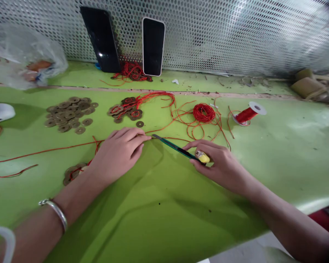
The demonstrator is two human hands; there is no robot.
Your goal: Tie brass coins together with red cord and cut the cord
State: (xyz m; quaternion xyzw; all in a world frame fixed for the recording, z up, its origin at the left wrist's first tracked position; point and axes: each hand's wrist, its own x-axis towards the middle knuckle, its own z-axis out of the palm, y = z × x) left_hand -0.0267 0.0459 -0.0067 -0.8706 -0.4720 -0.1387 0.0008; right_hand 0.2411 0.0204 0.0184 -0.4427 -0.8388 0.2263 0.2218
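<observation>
My left hand [120, 151] lies over a red cord [65, 147] stretched across the table, its fingertips pressed together on the strand. In my right hand [222, 160] is a green and black utility knife [177, 147], its blade tip at the cord just beside my left fingertips. The same hand also grips a yellow lighter [202, 156]. Partly hidden by my left forearm is a small cluster of brown coins [71, 173] tied with red cord. Just beyond my left hand rests a single holed coin [139, 124].
Loose coins [68, 113] form a pile at the left, near corded coins [128, 109]. Toward the right are a coil of red cord [204, 112] and a spool [246, 114]. Two phones [101, 40] lean on the perforated panel [208, 36]. A plastic bag [24, 54] sits far left.
</observation>
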